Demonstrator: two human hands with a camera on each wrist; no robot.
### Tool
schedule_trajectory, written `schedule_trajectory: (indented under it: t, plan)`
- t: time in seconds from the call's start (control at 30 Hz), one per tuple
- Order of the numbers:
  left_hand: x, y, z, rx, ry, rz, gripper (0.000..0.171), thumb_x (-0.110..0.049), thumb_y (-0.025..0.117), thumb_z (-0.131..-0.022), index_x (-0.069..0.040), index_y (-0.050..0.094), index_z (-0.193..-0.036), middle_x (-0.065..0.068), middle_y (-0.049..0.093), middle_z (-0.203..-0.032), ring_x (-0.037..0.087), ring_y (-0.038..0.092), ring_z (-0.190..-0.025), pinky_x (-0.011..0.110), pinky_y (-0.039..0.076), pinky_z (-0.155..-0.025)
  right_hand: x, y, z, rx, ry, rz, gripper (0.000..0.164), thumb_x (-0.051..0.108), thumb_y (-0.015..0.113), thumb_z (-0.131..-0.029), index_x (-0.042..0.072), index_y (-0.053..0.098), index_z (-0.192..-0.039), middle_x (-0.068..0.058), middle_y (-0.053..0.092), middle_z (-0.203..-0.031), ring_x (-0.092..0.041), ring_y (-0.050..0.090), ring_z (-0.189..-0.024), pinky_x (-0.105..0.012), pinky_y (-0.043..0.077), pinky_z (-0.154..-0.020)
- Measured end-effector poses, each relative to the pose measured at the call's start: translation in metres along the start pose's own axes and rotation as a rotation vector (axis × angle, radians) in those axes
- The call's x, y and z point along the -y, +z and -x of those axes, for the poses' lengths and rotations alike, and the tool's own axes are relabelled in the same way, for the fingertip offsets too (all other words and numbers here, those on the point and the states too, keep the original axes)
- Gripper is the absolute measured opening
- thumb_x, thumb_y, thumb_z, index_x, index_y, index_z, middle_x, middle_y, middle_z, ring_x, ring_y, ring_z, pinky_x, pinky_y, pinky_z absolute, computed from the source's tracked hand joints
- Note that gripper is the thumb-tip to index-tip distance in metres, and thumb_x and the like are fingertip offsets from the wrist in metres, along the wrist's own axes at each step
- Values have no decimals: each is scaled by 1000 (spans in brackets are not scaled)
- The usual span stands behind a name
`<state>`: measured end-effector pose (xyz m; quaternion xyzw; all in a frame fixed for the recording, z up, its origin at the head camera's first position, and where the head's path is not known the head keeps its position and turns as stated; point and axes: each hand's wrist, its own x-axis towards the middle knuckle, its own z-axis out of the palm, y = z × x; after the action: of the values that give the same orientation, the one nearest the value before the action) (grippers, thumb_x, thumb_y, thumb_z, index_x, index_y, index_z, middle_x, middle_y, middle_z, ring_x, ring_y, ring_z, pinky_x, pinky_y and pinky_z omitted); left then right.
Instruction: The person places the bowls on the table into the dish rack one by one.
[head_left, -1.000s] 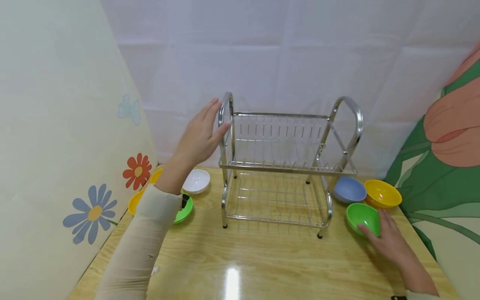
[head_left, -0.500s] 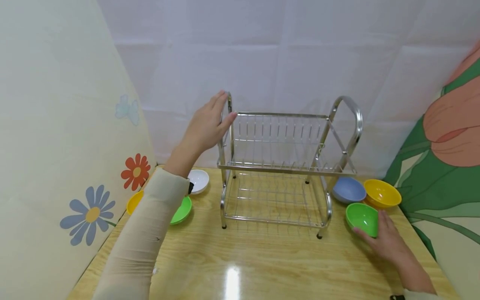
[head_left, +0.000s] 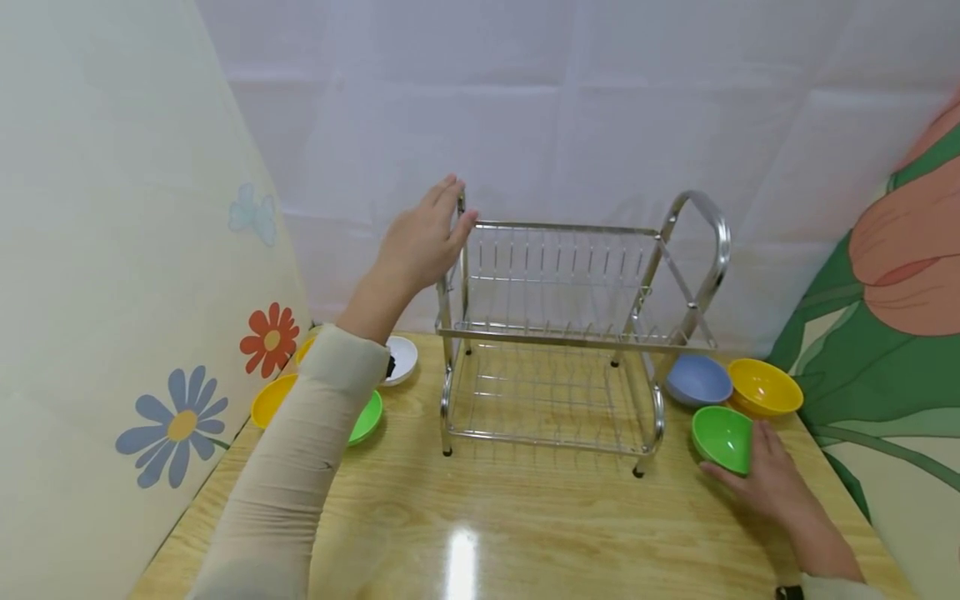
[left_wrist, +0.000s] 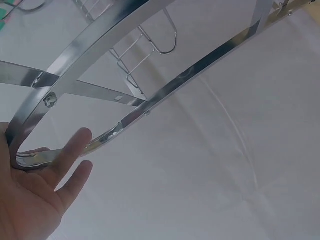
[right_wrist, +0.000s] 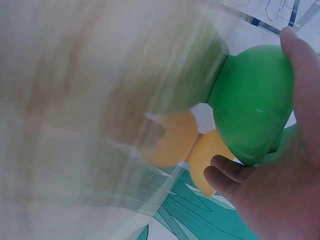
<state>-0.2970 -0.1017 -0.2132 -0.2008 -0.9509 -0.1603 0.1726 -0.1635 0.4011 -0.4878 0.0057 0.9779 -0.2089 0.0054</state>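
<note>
My left hand [head_left: 422, 242] rests on the top of the left arch of a two-tier metal dish rack [head_left: 558, 339]. Its fingers are mostly straight, with the thumb apart; in the left wrist view the curved end of the rack frame [left_wrist: 70, 62] lies against the palm. To the right of the rack, my right hand [head_left: 783, 487] holds the near right side of a green bowl [head_left: 722, 440], thumb at the front and fingers round the right. The bowl stands on the table, its outer wall showing in the right wrist view.
A blue bowl [head_left: 699, 380] and a yellow bowl [head_left: 765, 386] stand behind the green one. Left of the rack are a white bowl [head_left: 405, 358], another green bowl [head_left: 369, 417] and yellow bowls [head_left: 270, 402], partly behind my sleeve. A white backdrop [head_left: 525, 125] rises behind.
My left hand has moved up and to the right, onto the top of the rack's arch. The right hand has shifted slightly on the green bowl, which stays in place.
</note>
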Motion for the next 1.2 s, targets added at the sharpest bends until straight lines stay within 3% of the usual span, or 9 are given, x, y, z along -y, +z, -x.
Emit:
schedule_trajectory:
  t: [0.27, 0.6, 1.2]
  plan:
    - [-4, 5, 2, -92, -8, 72, 55, -35, 28, -111, -7, 32, -158, 7, 27, -166, 31, 34, -149, 48, 32, -120, 3, -5, 2, -12, -8, 43, 122, 57, 66, -93, -21, -9, -149, -53, -3, -148, -76, 17, -125, -82, 24, -99]
    - [-6, 9, 4, -143, -12, 100, 51, -30, 29, -112, -6, 35, -157, 6, 31, -165, 31, 37, -147, 44, 31, -121, -2, -4, 2, -3, -21, 62, 119, 54, 65, -94, -23, -8, -148, -53, 0, -148, -74, 15, -125, -82, 26, -99]
    - [-12, 11, 6, -170, -19, 126, 50, -26, 31, -111, -6, 35, -156, 8, 32, -164, 32, 39, -146, 42, 31, -121, -6, -7, 9, -42, -42, 68, 118, 48, 72, -90, -25, 0, -148, -52, 11, -145, -68, 21, -121, -80, 32, -96]
